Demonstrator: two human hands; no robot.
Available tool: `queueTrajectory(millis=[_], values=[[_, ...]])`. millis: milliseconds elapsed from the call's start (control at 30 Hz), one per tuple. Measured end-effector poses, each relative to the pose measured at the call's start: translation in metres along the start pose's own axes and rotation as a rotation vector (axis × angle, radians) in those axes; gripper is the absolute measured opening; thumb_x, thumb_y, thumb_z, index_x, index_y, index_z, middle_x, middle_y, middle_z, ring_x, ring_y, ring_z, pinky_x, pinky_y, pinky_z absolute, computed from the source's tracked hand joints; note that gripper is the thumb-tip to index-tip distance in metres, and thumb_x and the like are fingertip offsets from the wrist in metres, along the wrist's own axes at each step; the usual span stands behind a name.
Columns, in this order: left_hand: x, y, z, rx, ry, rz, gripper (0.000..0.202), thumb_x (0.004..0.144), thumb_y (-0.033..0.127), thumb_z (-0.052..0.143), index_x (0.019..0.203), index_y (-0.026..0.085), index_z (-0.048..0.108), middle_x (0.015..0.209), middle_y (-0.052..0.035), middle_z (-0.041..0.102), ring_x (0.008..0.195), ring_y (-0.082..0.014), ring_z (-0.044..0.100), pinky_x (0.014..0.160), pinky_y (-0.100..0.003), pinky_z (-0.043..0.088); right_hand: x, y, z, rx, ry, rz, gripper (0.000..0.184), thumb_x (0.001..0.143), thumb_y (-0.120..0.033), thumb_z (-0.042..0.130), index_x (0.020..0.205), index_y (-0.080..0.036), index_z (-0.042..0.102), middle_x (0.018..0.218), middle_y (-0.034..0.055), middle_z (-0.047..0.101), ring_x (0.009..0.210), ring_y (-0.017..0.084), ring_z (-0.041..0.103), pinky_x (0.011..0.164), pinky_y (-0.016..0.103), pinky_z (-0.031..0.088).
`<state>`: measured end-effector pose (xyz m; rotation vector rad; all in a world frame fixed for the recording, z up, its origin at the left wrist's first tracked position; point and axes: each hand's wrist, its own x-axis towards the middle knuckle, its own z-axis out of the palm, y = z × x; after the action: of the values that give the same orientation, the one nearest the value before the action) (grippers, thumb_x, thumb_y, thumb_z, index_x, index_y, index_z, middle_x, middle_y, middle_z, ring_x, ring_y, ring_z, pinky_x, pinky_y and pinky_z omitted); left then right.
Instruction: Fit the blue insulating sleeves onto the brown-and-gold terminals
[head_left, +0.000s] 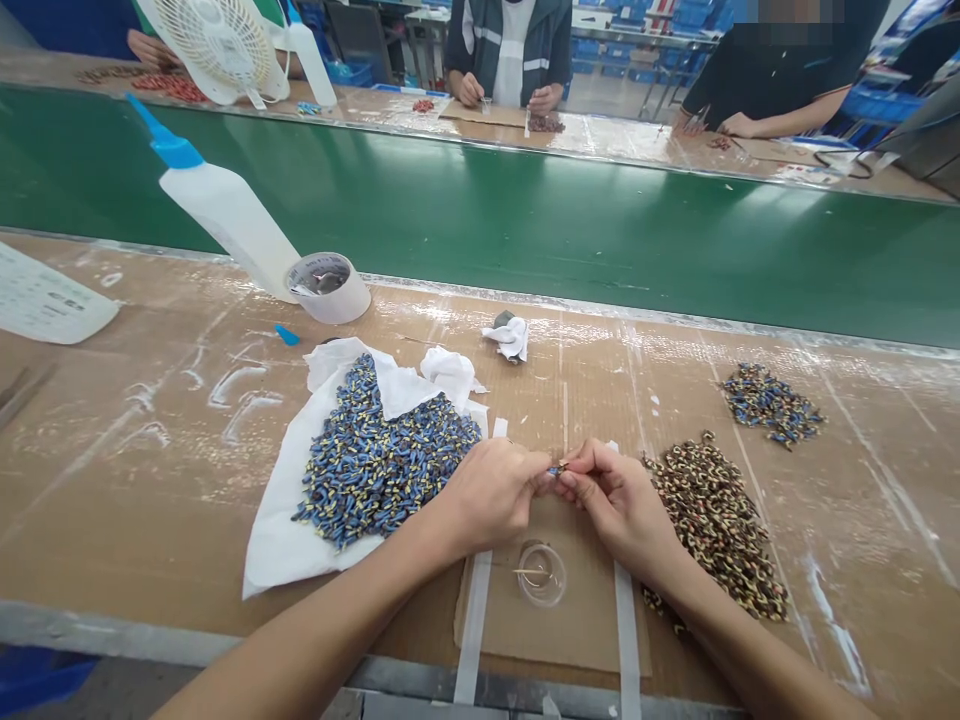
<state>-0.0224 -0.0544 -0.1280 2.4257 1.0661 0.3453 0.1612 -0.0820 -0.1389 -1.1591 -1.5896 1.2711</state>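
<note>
Three heaps on the bench: large blue-and-yellow heap (382, 455) on white paper (281, 540), brown-and-yellow heap (712, 520) by the right wrist, small blue heap (772, 403) farther right. One clear dish (541, 573) on the cardboard pad (585, 620). One glue bottle (217, 205), one tape roll (330, 287).

Left hand (491, 495) and right hand (619, 500) meet above the pad, fingertips of both pinched tight on one small blue part (556, 468) between them. Its long axis runs roughly hand to hand. Too small to tell which way it points.
</note>
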Motion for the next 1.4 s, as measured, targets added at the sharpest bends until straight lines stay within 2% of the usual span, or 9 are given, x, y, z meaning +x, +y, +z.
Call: queueTrajectory(millis=[267,367,467,633,800,967,1067,1167,1400], values=[[-0.004,0.004,-0.004,0.018,0.021,-0.008,0.010,0.075,0.012,0.050,0.068,0.018,0.053,0.066,-0.0063,0.064,0.061,-0.0208,0.059,0.055,-0.030,0.032,-0.002,0.004,0.005,-0.050,0.009,-0.024,0.019,0.092,-0.027,0.052,0.074,-0.020,0.053,0.070,0.0023,0.059,0.064,0.016,0.055,0.060,0.027,0.045],[-0.008,0.005,-0.007,0.026,-0.032,-0.033,0.010,0.076,0.014,0.051,0.068,0.018,0.053,0.067,-0.0050,0.065,0.062,-0.0198,0.060,0.056,-0.029,0.034,-0.001,0.004,0.010,0.008,0.004,-0.026,0.022,0.093,-0.031,0.051,0.074,-0.020,0.054,0.070,0.0026,0.060,0.064,0.016,0.055,0.059,0.027,0.044],[-0.010,0.003,-0.012,0.008,-0.074,-0.028,0.008,0.076,0.013,0.052,0.076,0.019,0.057,0.075,-0.0035,0.068,0.069,-0.0196,0.061,0.061,-0.027,0.037,0.003,0.005,0.017,0.132,-0.010,-0.009,0.026,0.093,-0.038,0.051,0.076,-0.020,0.056,0.072,0.0036,0.062,0.064,0.016,0.056,0.059,0.027,0.044],[-0.011,0.006,-0.022,-0.149,-0.028,-0.072,0.025,0.095,0.019,0.035,0.076,0.019,0.052,0.071,0.0001,0.064,0.064,-0.0127,0.058,0.061,-0.021,0.037,0.011,0.010,0.022,0.290,0.008,0.076,0.033,0.089,-0.047,0.055,0.076,-0.018,0.054,0.069,0.0035,0.061,0.062,0.014,0.054,0.057,0.025,0.042],[-0.012,0.005,-0.021,-0.196,-0.004,-0.115,0.033,0.099,0.024,0.029,0.072,0.018,0.049,0.064,0.0002,0.062,0.063,-0.0125,0.057,0.062,-0.021,0.036,0.014,0.018,0.021,0.315,0.034,0.108,0.035,0.086,-0.051,0.058,0.081,-0.016,0.057,0.076,0.0062,0.064,0.067,0.015,0.055,0.062,0.027,0.044],[-0.009,0.002,-0.011,-0.125,0.039,-0.095,0.032,0.095,0.023,0.034,0.066,0.018,0.047,0.060,-0.0012,0.060,0.058,-0.0135,0.055,0.056,-0.024,0.031,0.014,0.019,0.020,0.278,0.040,0.051,0.036,0.086,-0.051,0.058,0.076,-0.017,0.055,0.071,0.0044,0.061,0.065,0.015,0.053,0.060,0.026,0.041],[-0.008,0.000,-0.003,-0.041,0.076,-0.102,0.026,0.091,0.019,0.037,0.068,0.018,0.050,0.066,-0.0028,0.064,0.062,-0.0158,0.057,0.056,-0.027,0.029,0.013,0.018,0.020,0.253,0.005,0.029,0.035,0.088,-0.050,0.056,0.075,-0.017,0.052,0.070,0.0043,0.061,0.064,0.015,0.054,0.058,0.026,0.041],[-0.009,-0.002,0.001,-0.001,0.056,-0.104,0.021,0.086,0.015,0.039,0.072,0.018,0.054,0.070,-0.0038,0.066,0.067,-0.0181,0.060,0.059,-0.028,0.030,0.014,0.016,0.019,0.217,-0.028,0.010,0.035,0.089,-0.049,0.053,0.074,-0.018,0.050,0.068,0.0041,0.061,0.062,0.014,0.054,0.057,0.026,0.041],[-0.008,-0.001,0.002,0.048,0.007,-0.160,0.015,0.081,0.014,0.042,0.073,0.018,0.055,0.074,-0.0068,0.066,0.072,-0.0229,0.060,0.063,-0.031,0.036,0.015,0.015,0.021,0.134,-0.017,-0.018,0.035,0.089,-0.050,0.051,0.073,-0.020,0.049,0.069,0.0054,0.064,0.062,0.016,0.058,0.057,0.027,0.044]])
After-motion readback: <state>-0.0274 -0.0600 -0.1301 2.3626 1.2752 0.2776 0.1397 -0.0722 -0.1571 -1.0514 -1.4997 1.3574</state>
